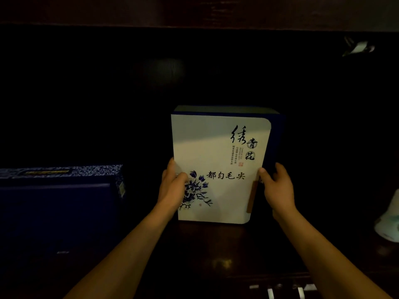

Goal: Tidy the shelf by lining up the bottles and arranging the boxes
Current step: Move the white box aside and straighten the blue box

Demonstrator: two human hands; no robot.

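One white tea box [218,169] stands upright at the centre of the dark wooden shelf [216,251], its front face turned toward the camera. The face carries black brush calligraphy at upper right, a horizontal row of four black characters across the middle, and a blue-and-white flower spray at lower left; a dark blue spine wraps its top and right side, and a brown tab lies on the lower right edge. Two bare hands hold it, one to each side. The left hand [172,186] clasps the left edge, thumb laid across the front over the flower spray; the right hand [278,186] clasps the right edge, thumb on the front and fingers curled around the blue spine. Each grip is closed on the box. A second box, the dark blue box [58,203] with a patterned top band, stands well apart to the left. At the far right edge a pale ceramic object [388,221] is partly in view.
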